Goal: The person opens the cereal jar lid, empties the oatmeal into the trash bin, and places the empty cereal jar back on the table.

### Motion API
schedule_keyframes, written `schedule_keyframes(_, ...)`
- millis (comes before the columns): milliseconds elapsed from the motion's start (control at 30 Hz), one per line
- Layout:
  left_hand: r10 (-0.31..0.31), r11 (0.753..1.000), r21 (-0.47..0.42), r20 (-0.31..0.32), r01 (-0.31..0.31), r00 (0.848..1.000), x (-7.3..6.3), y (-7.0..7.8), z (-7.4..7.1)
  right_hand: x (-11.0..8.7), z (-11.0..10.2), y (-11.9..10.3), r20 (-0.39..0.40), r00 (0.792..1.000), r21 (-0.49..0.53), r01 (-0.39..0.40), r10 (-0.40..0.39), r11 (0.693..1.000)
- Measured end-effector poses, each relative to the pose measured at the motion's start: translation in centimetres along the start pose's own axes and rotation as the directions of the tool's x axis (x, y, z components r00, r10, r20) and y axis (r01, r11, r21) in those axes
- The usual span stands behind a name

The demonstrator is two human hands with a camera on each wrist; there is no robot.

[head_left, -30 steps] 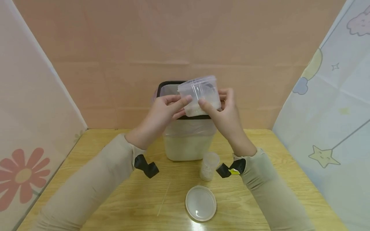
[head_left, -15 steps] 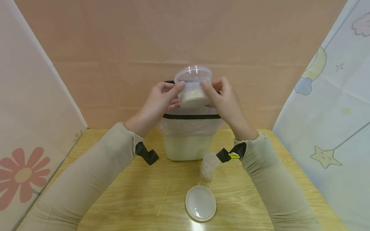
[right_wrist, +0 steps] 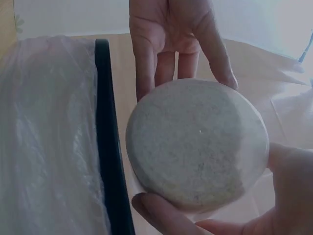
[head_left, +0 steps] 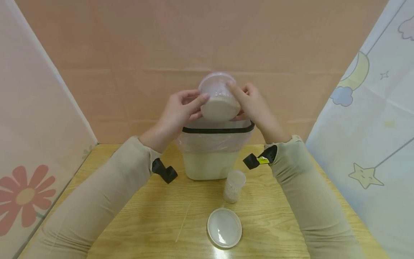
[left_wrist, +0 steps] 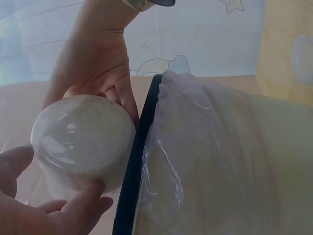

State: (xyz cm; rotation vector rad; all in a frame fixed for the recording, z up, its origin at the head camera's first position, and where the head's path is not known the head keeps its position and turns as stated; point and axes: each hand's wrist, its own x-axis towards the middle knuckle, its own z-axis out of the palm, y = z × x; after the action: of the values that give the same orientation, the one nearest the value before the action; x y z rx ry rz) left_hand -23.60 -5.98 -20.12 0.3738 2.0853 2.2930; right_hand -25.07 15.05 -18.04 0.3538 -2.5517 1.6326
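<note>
My left hand [head_left: 179, 112] and right hand [head_left: 253, 103] hold a clear round plastic tub [head_left: 220, 106] between them, thumbs on the near side. The tub tilts away from me over the lined trash can [head_left: 210, 163], its base turned toward me. Pale, grainy stuff shows through the base, also in the right wrist view, where the tub [right_wrist: 195, 142] fills the middle. In the left wrist view, the tub [left_wrist: 83, 137] is beside the can's black rim [left_wrist: 139, 156]. The tub's mouth is hidden from the wrist views.
A small clear jar [head_left: 234, 187] with whitish contents stands in front of the can. Nearer to me lies a round lid [head_left: 224, 228] on the wooden table [head_left: 145, 223]. A thin clear strip [head_left: 183, 223] lies left of the lid. Fabric walls [head_left: 145, 54] enclose the back and sides.
The tub has risen a little and tipped away from me, so its base now faces me. Both hands rose with it and keep their hold. The jar and lid have stayed put.
</note>
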Motion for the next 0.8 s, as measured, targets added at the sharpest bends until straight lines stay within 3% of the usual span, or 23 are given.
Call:
schedule_keyframes(233,0.059,0.995,0.084,0.015,-0.060,0.998,0.0,-0.1,-0.1,0.4,-0.1,-0.4,0.029,0.998,-0.043,-0.054,0.056,0.998)
schedule_keyframes(433,0.081,0.991,0.109,-0.010,-0.080,0.997,0.3,-0.2,-0.4,0.4,-0.1,-0.7,0.093,0.992,-0.081,-0.078,0.085,0.994)
schedule_keyframes(667,0.106,0.987,0.124,-0.017,-0.103,0.994,0.6,-0.3,-1.0,0.4,-0.3,-1.1,0.183,0.972,-0.065,-0.136,0.146,0.988)
schedule_keyframes(800,0.132,0.978,0.161,-0.007,-0.129,0.991,0.7,-0.5,-1.0,0.5,-0.4,-1.3,0.175,0.971,-0.025,-0.161,0.163,0.987)
